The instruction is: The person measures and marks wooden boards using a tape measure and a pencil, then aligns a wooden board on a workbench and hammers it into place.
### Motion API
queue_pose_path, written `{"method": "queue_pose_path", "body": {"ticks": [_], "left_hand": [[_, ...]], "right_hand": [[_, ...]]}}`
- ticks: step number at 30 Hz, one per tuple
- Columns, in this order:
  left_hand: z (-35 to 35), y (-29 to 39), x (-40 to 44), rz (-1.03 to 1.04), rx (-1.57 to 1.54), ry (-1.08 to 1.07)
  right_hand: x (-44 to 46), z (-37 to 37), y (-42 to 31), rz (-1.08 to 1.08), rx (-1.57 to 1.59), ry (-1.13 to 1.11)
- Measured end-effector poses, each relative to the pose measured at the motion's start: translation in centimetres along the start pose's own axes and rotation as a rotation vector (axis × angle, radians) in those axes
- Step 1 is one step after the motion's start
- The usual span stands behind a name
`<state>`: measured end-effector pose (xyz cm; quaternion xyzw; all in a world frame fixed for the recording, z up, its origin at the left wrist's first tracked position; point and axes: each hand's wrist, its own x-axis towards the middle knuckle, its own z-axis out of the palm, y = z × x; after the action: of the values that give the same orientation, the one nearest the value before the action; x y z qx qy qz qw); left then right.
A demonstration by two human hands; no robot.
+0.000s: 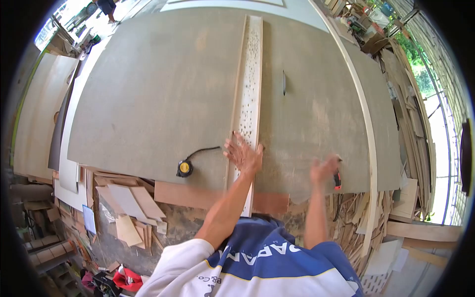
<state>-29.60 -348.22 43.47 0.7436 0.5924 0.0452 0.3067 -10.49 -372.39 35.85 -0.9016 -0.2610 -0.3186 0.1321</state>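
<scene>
A long, narrow white board [250, 74] with raised wooden edges and many dark specks runs lengthwise over the large grey-brown panel [148, 89]. My left hand [244, 154] lies across its near part, fingers spread on the surface and nothing held. To the right, my right hand [324, 169] is smeared by motion, so its fingers cannot be read. Right beside it is a tool with a red-and-black handle [337, 179]; whether the hand touches it is unclear. A yellow-and-black tape measure [184, 168] rests left of the board, its dark strap trailing toward the board.
A thin dark object [284, 82] lies right of the board. Along the panel's right side runs a long pale wooden strip [363, 109]. Wood offcuts [133, 213] are heaped below left, and stacked planks [408, 109] stand at the right. Another person [107, 9] is at the far left.
</scene>
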Motion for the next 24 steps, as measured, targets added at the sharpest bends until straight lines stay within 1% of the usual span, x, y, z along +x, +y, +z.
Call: {"method": "queue_pose_path", "body": {"ticks": [1,2,3,5,6,7,8,9,10,12,13,14,15,17,19,21,22,24], "left_hand": [[0.6,-0.2,-0.1,-0.016,0.013,-0.026],[1.2,-0.3,0.0,0.0,-0.005,0.027],[1.9,-0.6,0.2,0.022,-0.022,0.084],[1.3,-0.6,0.2,0.033,0.028,0.079],[0.9,-0.4,0.2,0.052,0.052,0.098],[0.7,-0.6,0.1,0.054,0.062,0.088],[0.3,-0.9,0.5,0.105,0.034,0.099],[-0.2,-1.1,1.1,0.156,0.005,0.111],[-1.0,-1.3,1.7,0.157,0.012,0.108],[-2.5,-1.7,3.9,0.2,-0.097,-0.021],[-2.8,-2.1,5.1,0.197,-0.094,-0.021],[-3.0,-2.4,6.3,0.248,-0.155,0.052],[-3.0,-2.5,7.5,0.301,-0.217,0.127],[-3.1,-2.2,9.3,0.316,-0.159,0.101],[-2.7,-2.6,10.4,0.33,-0.092,0.062],[-1.6,-3.2,11.4,0.507,-0.059,0.04],[-1.5,-3.4,11.6,0.506,-0.058,0.036],[-1.4,-3.9,11.9,0.525,-0.062,-0.031]], "right_hand": [[1.1,-2.9,2.0,0.237,-0.104,-0.271],[2.4,-6.1,3.2,0.479,-0.217,-0.543],[2.0,-6.9,5.0,0.486,-0.232,-0.573],[1.1,-7.9,8.0,0.43,-0.088,-0.776],[0.6,-7.7,8.8,0.443,-0.093,-0.789],[0.3,-7.5,9.3,0.368,-0.118,-0.762],[0.3,-7.1,9.6,0.289,-0.138,-0.729],[0.2,-6.6,9.7,0.295,-0.137,-0.732],[0.1,-6.4,9.4,0.304,-0.098,-0.704],[0.7,-5.7,8.7,0.31,-0.054,-0.674],[1.3,-5.8,7.9,0.597,0.211,-0.769],[1.5,-6.0,7.0,0.883,0.481,-0.85],[1.0,-6.2,5.7,0.882,0.481,-0.853],[-0.7,-7.3,1.5,0.923,0.948,-0.61],[0.7,-11.9,-6.6,1.086,1.316,-0.583],[0.7,-14.2,-10.6,0.926,1.27,-0.729],[0.3,-14.1,-12.0,0.93,1.267,-0.73],[-0.4,-13.8,-14.2,0.716,1.021,-0.86]]}}
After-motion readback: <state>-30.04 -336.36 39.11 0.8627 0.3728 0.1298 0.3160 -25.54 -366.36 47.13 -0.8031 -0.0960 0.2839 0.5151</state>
